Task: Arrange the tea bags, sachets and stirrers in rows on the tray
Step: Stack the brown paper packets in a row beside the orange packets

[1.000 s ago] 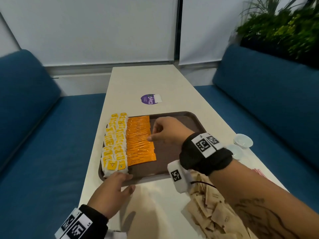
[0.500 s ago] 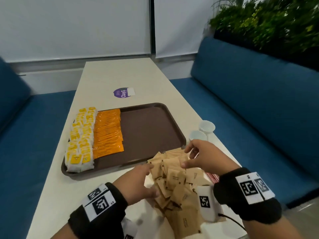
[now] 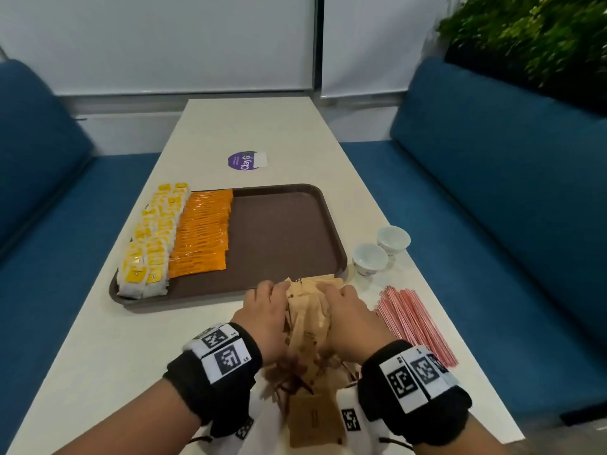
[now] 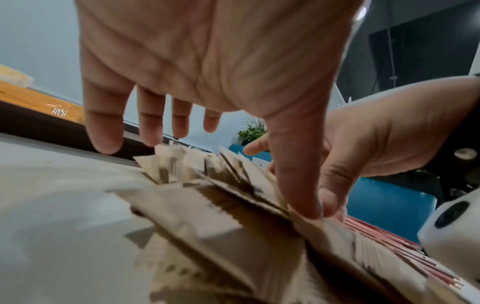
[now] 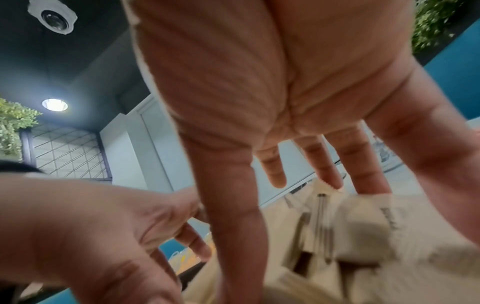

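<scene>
Brown paper sachets (image 3: 307,310), blurred and half hidden, lie between the left hand (image 3: 262,318) and right hand (image 3: 349,318), fingers spread straight against the heap

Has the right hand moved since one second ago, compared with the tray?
Yes. The right hand left the orange sachets on the tray and came back toward the person, onto the brown sachet pile.

The brown tray (image 3: 289,231) lies flat on the table, holding a row of yellow-and-white tea bags (image 3: 151,241) along its left edge and a row of overlapping orange sachets (image 3: 200,238) just beside them. A loose heap of tan paper sachets (image 3: 308,310) sits on the table at the tray's near edge, apparently lapping onto its rim. Pink stirrers (image 3: 414,326) lie bundled on the table to the right of the heap.
</scene>
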The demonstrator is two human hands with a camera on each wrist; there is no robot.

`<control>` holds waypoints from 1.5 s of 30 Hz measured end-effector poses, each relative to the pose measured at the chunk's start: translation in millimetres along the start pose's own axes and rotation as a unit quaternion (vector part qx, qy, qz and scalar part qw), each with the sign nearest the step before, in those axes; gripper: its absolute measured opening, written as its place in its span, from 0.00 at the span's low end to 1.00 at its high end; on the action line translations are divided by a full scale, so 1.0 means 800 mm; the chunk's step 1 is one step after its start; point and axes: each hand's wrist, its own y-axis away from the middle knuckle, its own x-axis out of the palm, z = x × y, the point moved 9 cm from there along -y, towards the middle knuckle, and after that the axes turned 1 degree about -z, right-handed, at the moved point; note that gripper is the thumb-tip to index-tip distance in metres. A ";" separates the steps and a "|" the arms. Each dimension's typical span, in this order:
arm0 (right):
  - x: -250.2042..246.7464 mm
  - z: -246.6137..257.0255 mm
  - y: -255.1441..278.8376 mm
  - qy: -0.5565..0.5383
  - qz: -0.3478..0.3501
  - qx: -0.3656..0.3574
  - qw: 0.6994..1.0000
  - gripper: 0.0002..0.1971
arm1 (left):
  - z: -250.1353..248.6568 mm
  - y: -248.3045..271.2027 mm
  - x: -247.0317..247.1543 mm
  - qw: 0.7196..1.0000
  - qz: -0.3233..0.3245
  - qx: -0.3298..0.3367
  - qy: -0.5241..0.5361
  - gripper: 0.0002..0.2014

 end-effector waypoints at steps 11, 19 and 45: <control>0.009 -0.003 -0.010 -0.110 -0.011 0.000 0.994 0.39 | -0.003 -0.025 0.015 0.993 0.031 -0.007 0.112 0.47; 0.002 0.003 -0.020 -0.152 -0.059 -0.009 0.986 0.35 | 0.001 -0.034 0.009 0.947 0.014 0.036 0.320 0.41; -0.007 0.064 -0.014 -0.185 -0.063 -0.081 0.977 0.28 | 0.104 -0.021 -0.056 0.781 -0.241 0.029 0.575 0.29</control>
